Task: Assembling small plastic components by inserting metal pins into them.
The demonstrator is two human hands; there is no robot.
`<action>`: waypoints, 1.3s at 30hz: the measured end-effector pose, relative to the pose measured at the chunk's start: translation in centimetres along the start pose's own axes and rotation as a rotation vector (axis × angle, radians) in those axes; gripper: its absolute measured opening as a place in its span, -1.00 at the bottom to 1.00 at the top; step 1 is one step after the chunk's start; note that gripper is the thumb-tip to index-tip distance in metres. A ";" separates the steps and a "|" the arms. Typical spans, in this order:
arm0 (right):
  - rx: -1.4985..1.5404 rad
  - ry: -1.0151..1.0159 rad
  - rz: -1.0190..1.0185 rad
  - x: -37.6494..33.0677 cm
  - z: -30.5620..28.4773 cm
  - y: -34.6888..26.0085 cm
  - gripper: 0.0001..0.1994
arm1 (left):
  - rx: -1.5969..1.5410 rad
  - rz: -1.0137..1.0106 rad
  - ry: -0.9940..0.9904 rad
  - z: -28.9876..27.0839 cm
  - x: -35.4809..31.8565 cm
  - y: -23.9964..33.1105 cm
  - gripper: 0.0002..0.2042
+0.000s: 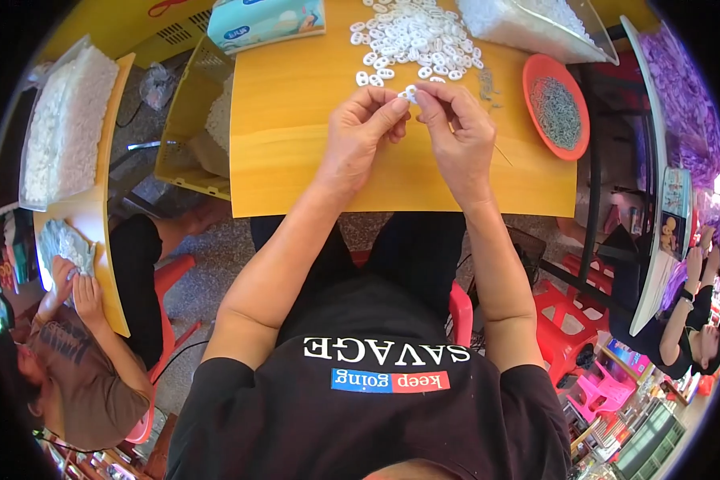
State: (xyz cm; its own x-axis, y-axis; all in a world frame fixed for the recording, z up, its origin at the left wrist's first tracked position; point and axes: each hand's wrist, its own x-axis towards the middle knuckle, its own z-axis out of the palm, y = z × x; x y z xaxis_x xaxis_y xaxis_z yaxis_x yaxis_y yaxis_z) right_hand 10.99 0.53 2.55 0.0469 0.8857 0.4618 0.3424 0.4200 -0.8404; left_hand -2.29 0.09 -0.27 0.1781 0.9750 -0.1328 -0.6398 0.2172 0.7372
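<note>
Nearest the person, both forearms reached up from the lower edge over the yellow wooden bench [296, 160]. The left hand [358, 136] and the right hand [456, 132] met above the bench, fingertips close together. Between them sat one small white plastic ring piece [409, 93], pinched by thumb and finger on each side, so both grips were closed on it.

The piece looked very light and stiff, and smooth enough to slip. It seemed best held by its thin edges with the fingertips only, and gently, since a hard squeeze could make it pop away.

Just beyond the hands lay a loose pile of the same small white plastic pieces [412, 36]. To the right stood a round orange dish [531, 80] full of thin grey metal pins. Farther back were a clear bag of white pieces [528, 24] and a pale blue tissue pack [266, 20].
</note>
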 end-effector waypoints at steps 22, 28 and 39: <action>0.753 -0.063 0.528 -1.2 -0.9 -1.8 -0.60 | 0.223 0.186 -0.108 1.7 -2.0 1.2 -0.81; 0.913 -0.107 0.639 -3.1 0.2 -3.2 -0.38 | 0.265 0.166 -0.199 0.9 -4.0 1.4 -0.76; 0.927 0.019 0.566 -5.0 3.7 -4.6 -0.38 | 0.005 0.181 -0.093 0.1 -5.3 1.2 -0.81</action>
State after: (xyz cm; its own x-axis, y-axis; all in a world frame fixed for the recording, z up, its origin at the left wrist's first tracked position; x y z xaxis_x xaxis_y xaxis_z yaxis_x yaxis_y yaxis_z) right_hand 5.76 -5.14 3.03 -0.0078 0.9980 -0.0622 -0.5745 -0.0554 -0.8167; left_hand -3.91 -4.86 1.36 0.1291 0.9896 0.0641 -0.6640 0.0383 0.7467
